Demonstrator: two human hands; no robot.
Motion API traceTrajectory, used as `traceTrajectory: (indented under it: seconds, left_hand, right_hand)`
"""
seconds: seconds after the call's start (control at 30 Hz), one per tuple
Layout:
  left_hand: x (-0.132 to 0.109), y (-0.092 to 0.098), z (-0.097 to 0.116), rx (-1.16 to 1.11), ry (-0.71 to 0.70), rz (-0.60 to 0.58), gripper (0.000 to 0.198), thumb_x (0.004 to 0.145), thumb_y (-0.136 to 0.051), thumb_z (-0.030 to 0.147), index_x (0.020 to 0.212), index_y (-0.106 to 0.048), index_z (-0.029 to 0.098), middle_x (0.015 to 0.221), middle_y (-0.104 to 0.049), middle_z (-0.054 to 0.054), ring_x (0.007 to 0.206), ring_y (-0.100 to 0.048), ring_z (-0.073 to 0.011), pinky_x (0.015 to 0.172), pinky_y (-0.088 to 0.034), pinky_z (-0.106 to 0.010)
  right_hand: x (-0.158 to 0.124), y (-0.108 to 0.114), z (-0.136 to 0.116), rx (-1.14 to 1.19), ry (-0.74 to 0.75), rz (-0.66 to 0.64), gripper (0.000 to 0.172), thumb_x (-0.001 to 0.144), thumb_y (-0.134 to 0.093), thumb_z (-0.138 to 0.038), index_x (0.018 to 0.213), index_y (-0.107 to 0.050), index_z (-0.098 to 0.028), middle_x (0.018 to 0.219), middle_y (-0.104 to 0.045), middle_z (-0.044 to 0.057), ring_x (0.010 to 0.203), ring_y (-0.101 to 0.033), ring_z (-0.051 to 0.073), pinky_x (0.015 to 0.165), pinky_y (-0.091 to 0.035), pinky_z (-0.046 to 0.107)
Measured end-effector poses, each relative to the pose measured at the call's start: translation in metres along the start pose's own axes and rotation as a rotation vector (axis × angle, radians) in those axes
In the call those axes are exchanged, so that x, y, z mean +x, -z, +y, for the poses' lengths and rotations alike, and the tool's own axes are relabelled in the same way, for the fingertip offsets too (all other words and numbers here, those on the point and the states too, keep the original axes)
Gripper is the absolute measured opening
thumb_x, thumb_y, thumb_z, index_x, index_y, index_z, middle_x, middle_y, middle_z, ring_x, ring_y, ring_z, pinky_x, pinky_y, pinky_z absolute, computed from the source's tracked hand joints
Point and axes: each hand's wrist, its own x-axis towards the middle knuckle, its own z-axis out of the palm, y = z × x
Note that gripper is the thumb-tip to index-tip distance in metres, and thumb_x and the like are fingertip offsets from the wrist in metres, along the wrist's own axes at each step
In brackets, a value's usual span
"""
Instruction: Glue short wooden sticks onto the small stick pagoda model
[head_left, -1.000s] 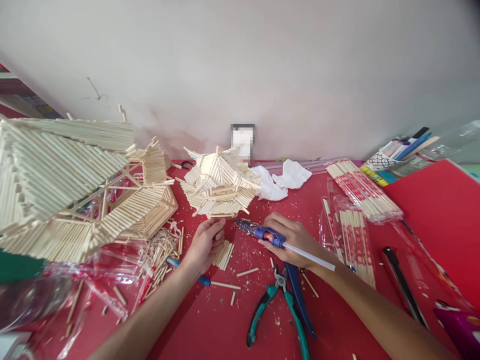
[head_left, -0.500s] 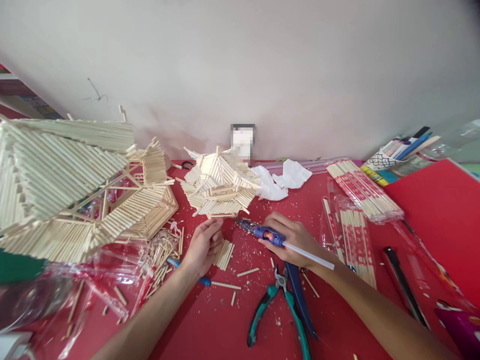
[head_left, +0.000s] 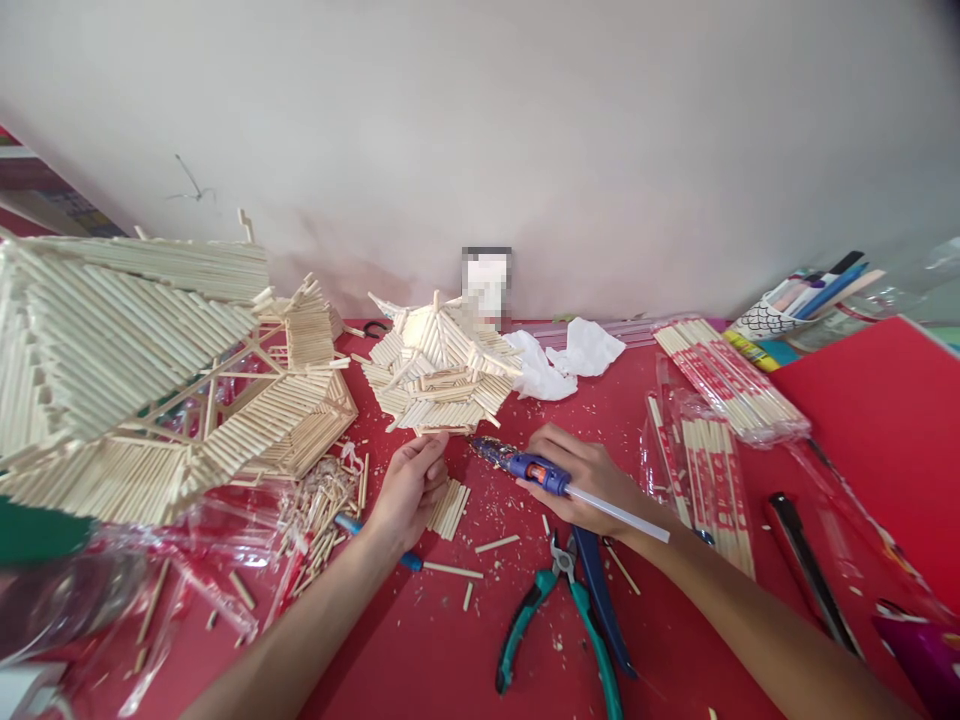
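A small pagoda-like model (head_left: 439, 385) built of pale wooden sticks stands on the red table. Against its front lower edge is my left hand (head_left: 409, 485), thumb and fingers pinched together; what they grip is hidden. My right hand (head_left: 589, 475) is wrapped round a blue glue gun (head_left: 538, 468), a clear glue stick (head_left: 622, 516) jutting from its rear. The gun's nozzle points left, close to the model's base and my left fingertips. Just beside my left hand lies a row of short sticks (head_left: 450, 510). Under my left wrist is a blue-handled tool (head_left: 411, 562).
Green-handled pliers (head_left: 562, 566) lie in front, beside a dark blue handle (head_left: 600, 590). A larger stick-built model (head_left: 135, 340) fills the left, with cut stick pieces (head_left: 322, 510) near it. Packaged chopsticks (head_left: 727, 380), a pen cup (head_left: 772, 318) and white tissue (head_left: 581, 350) are further back.
Hardly anything differs. Both hands and the glue gun hold their places at the model's front edge; the whole view has shifted very slightly.
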Motion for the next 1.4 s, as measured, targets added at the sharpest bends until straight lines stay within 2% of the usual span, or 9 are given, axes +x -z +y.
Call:
traceTrajectory:
  seconds: [0.23,0.7,1.4]
  left_hand:
    - [0.0011,-0.0015,-0.0012,-0.007,0.012,0.014,0.052,0.057,-0.093,0.042,0.083,-0.055,0.017,0.046,-0.035,0.013,0.039,-0.018,-0.001,0.035,-0.011,-0.013]
    - [0.0025,-0.0014,-0.0028,-0.01,-0.001,0.014,0.051,0.058,-0.092,0.042,0.079,-0.053,0.018,0.047,-0.035,0.013,0.039,-0.018,-0.0009,0.035,-0.01,-0.013]
    - [0.0017,-0.0023,-0.0025,-0.013,-0.016,0.02,0.05,0.059,-0.092,0.043,0.079,-0.054,0.017,0.047,-0.036,0.013,0.039,-0.019,-0.0007,0.035,-0.01,-0.014]
  right_hand:
    - [-0.0003,-0.0028,-0.0001,0.005,0.006,0.01,0.016,0.098,-0.054,-0.036,0.099,-0.058,-0.02,0.094,-0.062,0.007,0.082,-0.062,0.019,0.066,-0.052,0.029]
    - [0.0014,-0.0011,-0.0005,-0.031,0.026,0.007,0.016,0.099,-0.053,-0.036,0.098,-0.056,-0.02,0.091,-0.061,0.006,0.077,-0.061,0.018,0.06,-0.049,0.026]
    - [-0.0009,-0.0035,0.0005,-0.007,0.006,0.013,0.017,0.098,-0.054,-0.036,0.099,-0.058,-0.02,0.093,-0.061,0.007,0.08,-0.062,0.018,0.065,-0.051,0.027]
